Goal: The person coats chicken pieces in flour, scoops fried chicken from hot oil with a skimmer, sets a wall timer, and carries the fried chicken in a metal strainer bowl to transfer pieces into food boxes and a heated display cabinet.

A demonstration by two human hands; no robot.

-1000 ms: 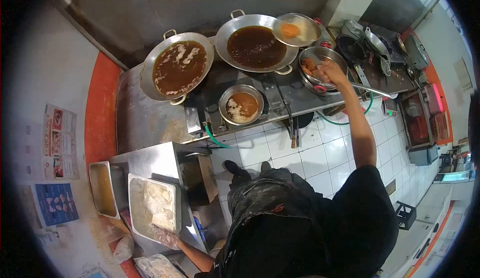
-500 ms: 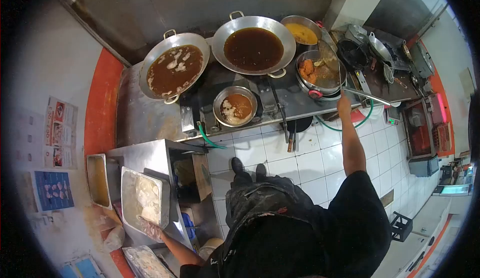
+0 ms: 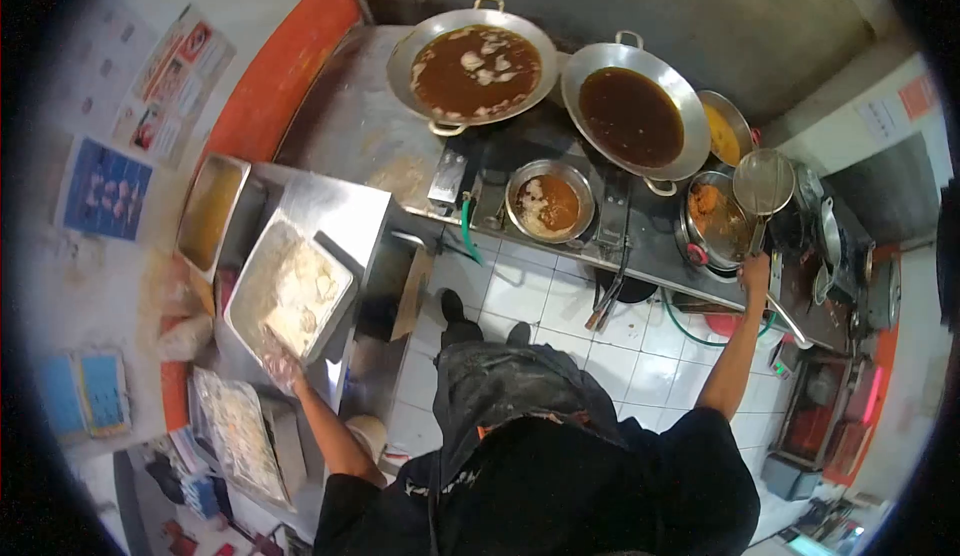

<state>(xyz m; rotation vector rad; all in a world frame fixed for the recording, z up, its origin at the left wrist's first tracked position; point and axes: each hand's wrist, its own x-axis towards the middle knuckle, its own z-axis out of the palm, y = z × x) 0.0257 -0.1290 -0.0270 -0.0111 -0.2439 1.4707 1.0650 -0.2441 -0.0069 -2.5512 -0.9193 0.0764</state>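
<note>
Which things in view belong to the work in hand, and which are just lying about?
Likely in use:
- strainer, its handle in the right hand
- tray of floury pieces, left hand at its edge
- wok with pale pieces

Seemingly just around:
- blue poster
- bag
- glass cabinet

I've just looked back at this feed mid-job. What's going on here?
A person stands between a stove and a side counter. The right hand grips the handle of a mesh strainer, its mesh by a pan holding orange-brown food. The left hand, in a clear glove, is at the near end of a tray of floury pieces. Pale pieces sit in the left wok; the right wok holds dark liquid.
</note>
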